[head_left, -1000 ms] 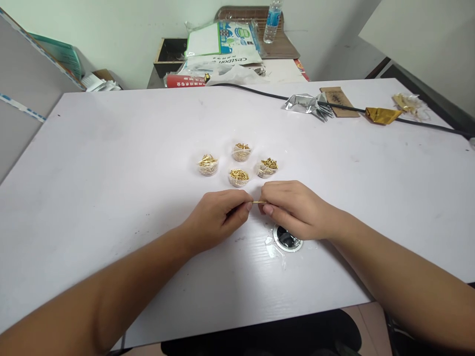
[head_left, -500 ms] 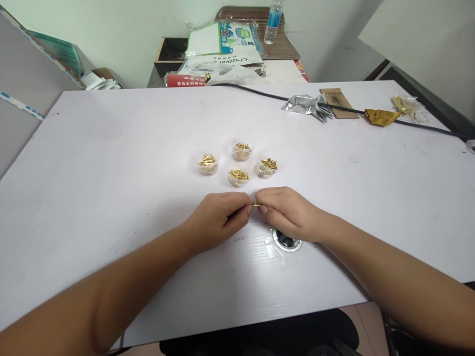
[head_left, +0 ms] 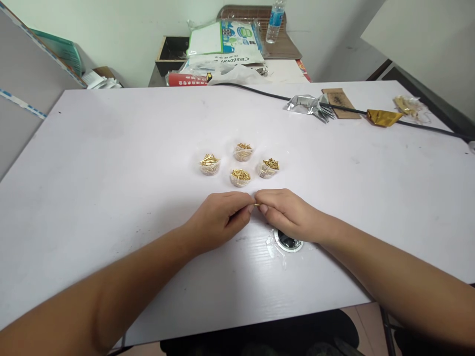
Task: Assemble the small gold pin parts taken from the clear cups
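My left hand (head_left: 226, 217) and my right hand (head_left: 284, 212) meet above the white table, both closed in a pinch. Between their fingertips shows a thin gold-coloured metal pin (head_left: 257, 204), one end in each hand; most of it is hidden by the fingers. Just beyond my hands stand small clear plastic cups of gold metal parts: long thin pins in the left cup (head_left: 210, 165), small pieces in the far cup (head_left: 243, 153), short stubby pieces in the right cup (head_left: 268, 168), and short rods in the near cup (head_left: 240, 178).
A round cable-hole cover (head_left: 288, 242) with clear tape lies by my right wrist. Along the table's back run a black cable (head_left: 256, 92), silver foil packaging (head_left: 306, 105), a cardboard piece (head_left: 341, 104) and a gold foil packet (head_left: 383, 117). A water bottle (head_left: 275, 22) stands behind the table.
The whole view has shifted very slightly. Both hands keep their pinch on the gold pin, and the visible stretch of it between the fingertips looks slightly shorter.
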The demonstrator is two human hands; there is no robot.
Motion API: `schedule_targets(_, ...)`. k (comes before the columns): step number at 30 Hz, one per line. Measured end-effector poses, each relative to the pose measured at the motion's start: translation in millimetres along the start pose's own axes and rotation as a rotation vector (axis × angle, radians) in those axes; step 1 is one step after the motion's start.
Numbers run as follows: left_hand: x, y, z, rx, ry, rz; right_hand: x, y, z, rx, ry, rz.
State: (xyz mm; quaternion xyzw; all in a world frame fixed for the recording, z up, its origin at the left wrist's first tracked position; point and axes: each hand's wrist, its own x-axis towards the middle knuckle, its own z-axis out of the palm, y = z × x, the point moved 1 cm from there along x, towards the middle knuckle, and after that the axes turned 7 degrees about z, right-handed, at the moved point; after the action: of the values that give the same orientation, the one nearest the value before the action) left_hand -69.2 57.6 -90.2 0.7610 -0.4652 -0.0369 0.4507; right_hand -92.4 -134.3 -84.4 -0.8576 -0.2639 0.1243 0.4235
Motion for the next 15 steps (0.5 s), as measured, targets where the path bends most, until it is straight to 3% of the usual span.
schedule_targets(15,0.6,-0.1,2.4,0.003,-0.002,0.002,0.9,2.5,2.9,-0.007,0.004,-0.009)
